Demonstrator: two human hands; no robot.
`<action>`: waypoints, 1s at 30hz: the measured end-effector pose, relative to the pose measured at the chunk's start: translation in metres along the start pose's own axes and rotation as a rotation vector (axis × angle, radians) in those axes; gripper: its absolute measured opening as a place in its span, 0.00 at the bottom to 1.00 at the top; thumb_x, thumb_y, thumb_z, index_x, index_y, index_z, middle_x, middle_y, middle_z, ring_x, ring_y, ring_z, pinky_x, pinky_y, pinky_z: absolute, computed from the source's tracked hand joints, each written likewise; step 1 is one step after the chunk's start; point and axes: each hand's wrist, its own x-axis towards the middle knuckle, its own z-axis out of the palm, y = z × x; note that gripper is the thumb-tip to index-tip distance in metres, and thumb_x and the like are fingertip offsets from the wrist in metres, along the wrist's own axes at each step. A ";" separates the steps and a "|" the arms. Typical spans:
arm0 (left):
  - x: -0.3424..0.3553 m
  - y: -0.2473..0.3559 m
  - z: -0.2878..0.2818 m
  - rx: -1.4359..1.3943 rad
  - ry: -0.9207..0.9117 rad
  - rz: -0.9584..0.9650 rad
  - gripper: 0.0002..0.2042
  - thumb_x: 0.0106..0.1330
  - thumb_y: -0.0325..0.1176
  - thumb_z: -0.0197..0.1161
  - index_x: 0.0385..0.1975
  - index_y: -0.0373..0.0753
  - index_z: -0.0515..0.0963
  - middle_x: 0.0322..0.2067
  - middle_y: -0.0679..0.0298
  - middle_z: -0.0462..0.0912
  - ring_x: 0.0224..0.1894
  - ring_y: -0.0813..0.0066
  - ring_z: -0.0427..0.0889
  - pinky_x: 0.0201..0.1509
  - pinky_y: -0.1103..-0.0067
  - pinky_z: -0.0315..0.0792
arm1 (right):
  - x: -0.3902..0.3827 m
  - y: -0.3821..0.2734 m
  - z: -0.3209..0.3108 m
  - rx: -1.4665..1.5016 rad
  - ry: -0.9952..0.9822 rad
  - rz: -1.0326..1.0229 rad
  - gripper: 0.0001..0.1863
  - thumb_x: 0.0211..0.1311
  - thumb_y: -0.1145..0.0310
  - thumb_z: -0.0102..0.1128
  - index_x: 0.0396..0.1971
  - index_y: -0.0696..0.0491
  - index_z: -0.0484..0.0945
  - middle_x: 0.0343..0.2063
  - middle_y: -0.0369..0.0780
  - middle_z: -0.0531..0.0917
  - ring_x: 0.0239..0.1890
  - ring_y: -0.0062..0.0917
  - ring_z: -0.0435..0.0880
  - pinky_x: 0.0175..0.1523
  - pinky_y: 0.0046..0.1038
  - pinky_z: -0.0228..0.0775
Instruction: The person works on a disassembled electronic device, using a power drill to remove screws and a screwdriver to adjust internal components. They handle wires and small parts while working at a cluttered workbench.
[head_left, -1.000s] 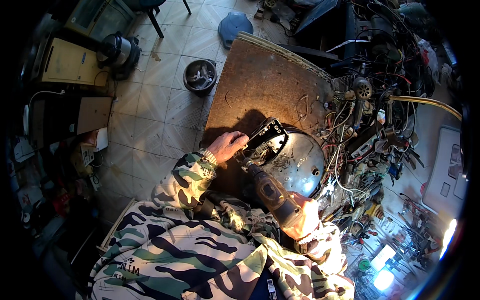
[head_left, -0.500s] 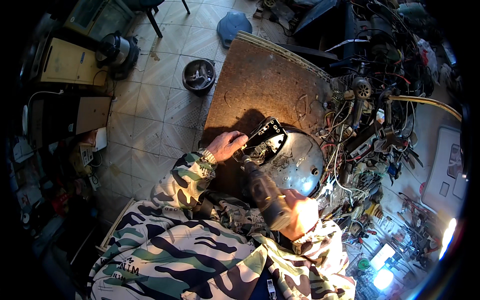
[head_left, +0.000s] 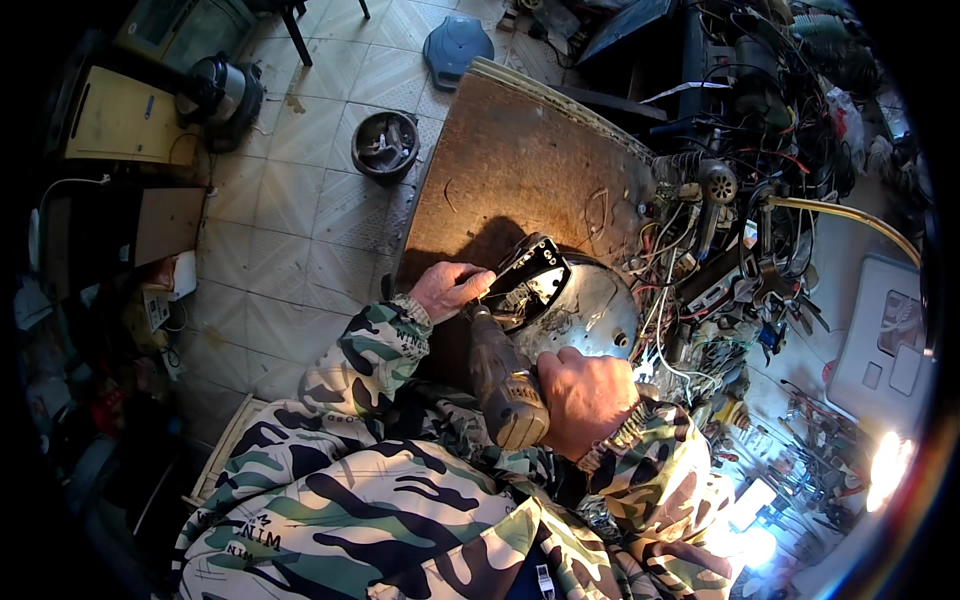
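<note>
My right hand (head_left: 590,395) is wrapped round a dark power drill (head_left: 508,390), whose front end points away from me toward the black housing. My left hand (head_left: 450,290) has its thumb and fingers pinched together beside the drill's tip, at the left edge of the black plastic housing (head_left: 543,256). What those fingertips hold is too small to make out. The housing stands open, with parts and wires showing inside. It sits against a round grey metal appliance body (head_left: 590,315) on the wooden table (head_left: 530,150). The drill and hands hide where the tip meets the housing.
Tangled wires and tools (head_left: 690,290) crowd the table's right side. A metal lamp arm (head_left: 850,207) reaches in at the right. Left of the table, a dark bucket (head_left: 385,146) and a blue-grey lid-like piece (head_left: 457,50) lie on the tiled floor.
The drill's rear end has swung left, and my right hand has moved forward, its back now turned upward. My left hand keeps its pinch at the housing's edge. The whole view has shifted slightly.
</note>
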 end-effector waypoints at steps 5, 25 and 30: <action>-0.001 -0.003 -0.002 0.024 0.027 0.022 0.28 0.69 0.56 0.58 0.44 0.30 0.83 0.36 0.52 0.87 0.41 0.65 0.85 0.47 0.71 0.75 | -0.004 0.007 0.014 -0.028 0.103 -0.031 0.23 0.48 0.49 0.71 0.30 0.55 0.79 0.27 0.45 0.82 0.28 0.42 0.85 0.32 0.40 0.77; -0.001 -0.006 -0.004 0.101 0.043 0.056 0.33 0.70 0.61 0.54 0.44 0.29 0.82 0.38 0.49 0.86 0.45 0.58 0.84 0.50 0.67 0.74 | -0.020 0.011 0.024 0.094 0.117 0.041 0.21 0.47 0.52 0.72 0.29 0.55 0.80 0.26 0.45 0.81 0.28 0.44 0.84 0.34 0.41 0.76; 0.002 0.002 -0.002 0.098 -0.011 0.085 0.32 0.70 0.61 0.54 0.44 0.30 0.82 0.37 0.49 0.86 0.43 0.58 0.84 0.49 0.67 0.74 | -0.030 0.010 0.013 0.193 0.107 0.022 0.20 0.46 0.55 0.72 0.32 0.55 0.81 0.27 0.45 0.82 0.28 0.44 0.84 0.34 0.40 0.76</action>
